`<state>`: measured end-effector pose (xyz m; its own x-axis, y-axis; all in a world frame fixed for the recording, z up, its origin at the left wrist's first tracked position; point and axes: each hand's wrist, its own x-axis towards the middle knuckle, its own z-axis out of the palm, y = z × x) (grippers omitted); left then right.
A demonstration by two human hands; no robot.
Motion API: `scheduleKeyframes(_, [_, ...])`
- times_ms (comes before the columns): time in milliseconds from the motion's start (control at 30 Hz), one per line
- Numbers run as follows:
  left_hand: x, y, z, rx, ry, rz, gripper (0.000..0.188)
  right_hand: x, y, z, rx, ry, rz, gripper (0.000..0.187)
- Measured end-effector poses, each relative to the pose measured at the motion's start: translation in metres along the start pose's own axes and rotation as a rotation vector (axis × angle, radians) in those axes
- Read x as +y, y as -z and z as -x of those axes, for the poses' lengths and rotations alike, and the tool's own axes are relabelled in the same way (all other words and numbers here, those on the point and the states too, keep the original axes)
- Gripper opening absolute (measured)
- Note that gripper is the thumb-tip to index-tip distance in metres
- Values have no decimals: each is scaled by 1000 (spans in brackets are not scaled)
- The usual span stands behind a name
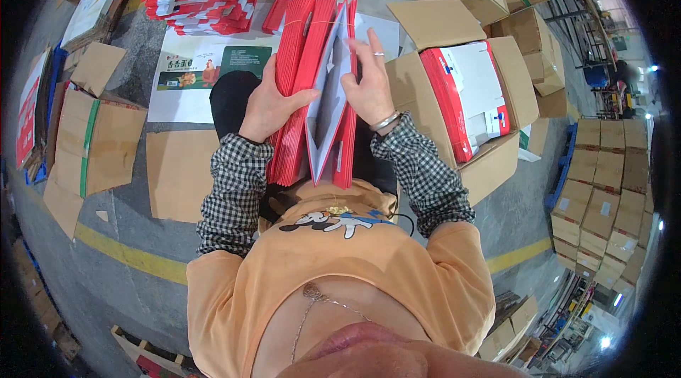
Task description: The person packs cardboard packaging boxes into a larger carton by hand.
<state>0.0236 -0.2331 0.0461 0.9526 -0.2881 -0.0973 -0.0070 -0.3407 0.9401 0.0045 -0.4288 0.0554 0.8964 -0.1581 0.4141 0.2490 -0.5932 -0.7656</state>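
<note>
A thick bundle of flat, folded red cartons (289, 59) stands on edge across my lap, parted near its right side. My left hand (273, 105) grips the bundle from the left, its thumb lying over the top edges. In the gap, a carton's pale inner side (328, 105) shows. My right hand (370, 84), wearing a ring and a bangle, is at the right-hand cartons (345, 144); its thumb rests against their edge and its upper fingers are raised and bent. A thin band or string (328, 22) seems to cross the bundle near its far end.
An open cardboard box (514, 87) holding red-and-white flat cartons (464, 98) stands to the right. Stacks of red cartons (213, 2) lie at the far left on a printed sheet (188, 105). More cardboard boxes (106, 140) stand left, and piled boxes (603, 193) far right.
</note>
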Motion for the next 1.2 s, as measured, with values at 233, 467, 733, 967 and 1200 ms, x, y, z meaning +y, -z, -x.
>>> scheduleKeyframes(233, [-7,-2,-1,-2,-20,-12,102,9,-12,3,-86,35,97,22])
scheduleKeyframes(467, [-7,-1,1,-1,-12,57,102,17,-4,1,-63,-8,-48,21])
scheduleKeyframes(733, [-12,-1,-1,10,-20,37,101,15,-3,2,-79,41,75,23])
scheduleKeyframes(967, [-16,-4,-2,-10,-34,91,101,10,-12,1,-37,107,256,32])
scheduleKeyframes(1200, [-13,0,-1,-6,-3,80,101,10,-4,-2,-46,-81,23,28])
